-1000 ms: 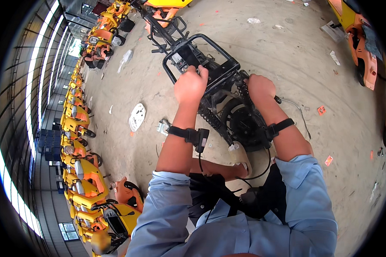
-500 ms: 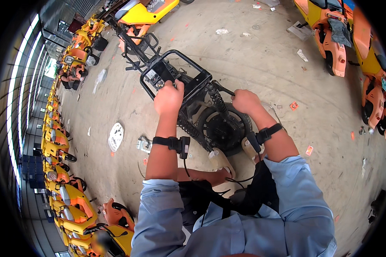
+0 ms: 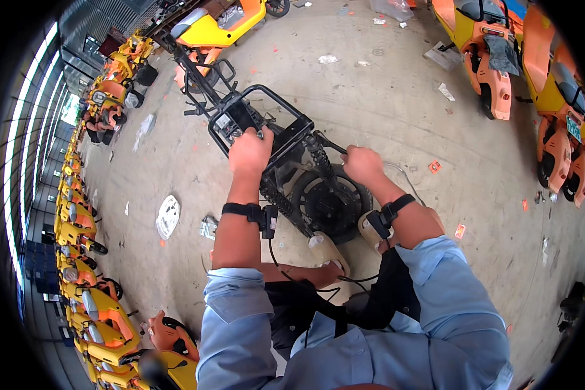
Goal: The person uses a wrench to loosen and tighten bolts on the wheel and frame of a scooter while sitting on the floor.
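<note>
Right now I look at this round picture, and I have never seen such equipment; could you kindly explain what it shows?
There is no robot. A person wears a wide camera on the head, looking down, so straight edges bend. Black straps with small boxes sit on both forearms. The bare right hand grips a dark rod beside a black scooter frame. The left hand is closed at the frame; what it holds is unclear. On the floor lie a white oval plate, a metal part and litter. Yellow-and-orange scooters stand around.
</note>
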Available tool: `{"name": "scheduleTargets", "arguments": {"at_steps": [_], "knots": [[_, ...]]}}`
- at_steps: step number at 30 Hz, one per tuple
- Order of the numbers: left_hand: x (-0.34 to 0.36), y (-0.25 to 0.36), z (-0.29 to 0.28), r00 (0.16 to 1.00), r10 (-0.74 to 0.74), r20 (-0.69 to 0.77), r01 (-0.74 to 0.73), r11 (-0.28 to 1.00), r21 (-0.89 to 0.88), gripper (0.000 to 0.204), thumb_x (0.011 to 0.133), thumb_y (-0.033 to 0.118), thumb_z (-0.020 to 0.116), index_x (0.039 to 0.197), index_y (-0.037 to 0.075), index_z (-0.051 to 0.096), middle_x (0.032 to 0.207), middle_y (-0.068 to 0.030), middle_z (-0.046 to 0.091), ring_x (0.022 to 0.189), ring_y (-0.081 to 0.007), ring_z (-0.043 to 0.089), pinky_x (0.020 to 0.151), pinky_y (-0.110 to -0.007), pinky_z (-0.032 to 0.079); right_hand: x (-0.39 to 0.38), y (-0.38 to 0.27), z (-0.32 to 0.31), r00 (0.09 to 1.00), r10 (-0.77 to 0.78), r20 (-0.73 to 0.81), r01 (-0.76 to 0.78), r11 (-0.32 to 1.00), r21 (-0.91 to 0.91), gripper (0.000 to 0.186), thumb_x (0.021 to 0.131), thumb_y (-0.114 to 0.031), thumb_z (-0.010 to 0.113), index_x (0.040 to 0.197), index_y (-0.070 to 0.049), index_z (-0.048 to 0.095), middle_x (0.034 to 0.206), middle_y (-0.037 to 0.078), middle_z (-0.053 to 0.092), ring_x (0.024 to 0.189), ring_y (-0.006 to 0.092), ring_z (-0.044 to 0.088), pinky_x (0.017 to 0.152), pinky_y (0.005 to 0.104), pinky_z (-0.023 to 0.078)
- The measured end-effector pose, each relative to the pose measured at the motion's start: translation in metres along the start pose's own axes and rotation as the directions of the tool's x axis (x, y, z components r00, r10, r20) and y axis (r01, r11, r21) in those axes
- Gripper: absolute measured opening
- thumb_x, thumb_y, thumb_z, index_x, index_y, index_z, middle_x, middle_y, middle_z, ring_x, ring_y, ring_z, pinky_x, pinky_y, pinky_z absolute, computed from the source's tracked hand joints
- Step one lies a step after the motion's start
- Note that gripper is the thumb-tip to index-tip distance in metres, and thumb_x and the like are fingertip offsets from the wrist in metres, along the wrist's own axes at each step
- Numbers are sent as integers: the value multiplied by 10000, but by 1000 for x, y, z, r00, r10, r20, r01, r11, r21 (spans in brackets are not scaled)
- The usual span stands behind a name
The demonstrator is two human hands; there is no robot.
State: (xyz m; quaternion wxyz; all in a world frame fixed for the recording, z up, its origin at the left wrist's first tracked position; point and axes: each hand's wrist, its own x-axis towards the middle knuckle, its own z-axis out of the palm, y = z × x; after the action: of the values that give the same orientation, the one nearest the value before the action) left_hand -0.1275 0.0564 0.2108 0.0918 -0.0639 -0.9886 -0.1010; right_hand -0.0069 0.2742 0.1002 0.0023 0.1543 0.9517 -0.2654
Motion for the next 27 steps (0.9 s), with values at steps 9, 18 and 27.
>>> {"name": "scheduleTargets", "arguments": {"at_steps": [9, 18, 27], "knots": [[-2, 0, 0, 995, 30, -98, -24, 997, 69, 516, 931, 450, 458, 925, 3, 715, 871, -259, 704, 856, -430, 690, 812, -483, 549, 2, -6, -7, 1000, 3, 12, -4, 996, 90, 304, 930, -292, 567, 1006, -21, 682, 973, 197, 711, 957, 373, 676, 824, 463, 536], [0, 3, 2, 990, -14, -139, 32, 991, 127, 510, 939, 446, 430, 943, 27, 719, 886, -252, 708, 863, -416, 697, 797, -492, 555, 27, 12, -25, 999, -26, 32, 26, 1000, -5, 277, 914, -310, 594, 1019, -82, 711, 1004, 162, 713, 978, 344, 674, 834, 450, 532], [3, 0, 8, 995, -37, -94, 49, 991, 127, 529, 917, 464, 418, 1006, 50, 735, 967, -252, 705, 948, -416, 684, 845, -497, 542, 35, 29, -19, 997, -71, -27, 72, 997, 30, 271, 923, -334, 588, 1021, -120, 722, 972, 148, 710, 975, 340, 662, 815, 448, 525]]}}
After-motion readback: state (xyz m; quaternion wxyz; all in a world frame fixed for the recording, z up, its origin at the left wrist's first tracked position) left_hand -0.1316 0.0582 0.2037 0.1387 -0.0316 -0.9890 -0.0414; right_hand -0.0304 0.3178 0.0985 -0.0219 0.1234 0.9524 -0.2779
